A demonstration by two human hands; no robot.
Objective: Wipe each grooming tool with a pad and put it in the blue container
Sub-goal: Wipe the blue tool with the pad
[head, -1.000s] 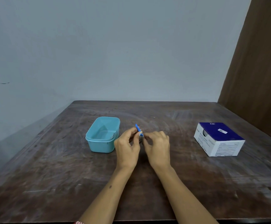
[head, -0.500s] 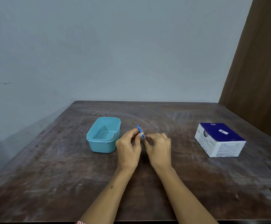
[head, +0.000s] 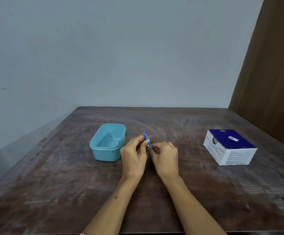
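Two bare forearms reaching up from the bottom edge toward the middle of the frame, wrists close together, backs of the hands facing the camera. Left hand (head: 133, 156) raised slightly off the surface (head: 53, 184), fingers curled, thumb and forefinger pinching a small blue grooming tool (head: 145, 136) that sticks up and leans toward the upper left. Right hand (head: 165, 158) just beside it, knuckles bent, fingertips drawn in and pinching a small white pad (head: 148, 144) against the lower part of the tool. Pad mostly hidden by the fingers, so its shape hard to tell; possibly folded round the tool. Both hands clenched on what they hold, fingertips nearly meeting at the centre of the picture.

Left of the hands, just beside the left knuckles: the blue container (head: 108, 143), open-topped, standing upright, with something thin and metallic lying inside against its right wall. Tool held outside the container, to its right and apart from its rim.

At the right of the frame, well apart from the hands: a blue and white cardboard box (head: 229, 146), lying flat. Behind the surface, a pale wall; a brown panel along the upper right edge.
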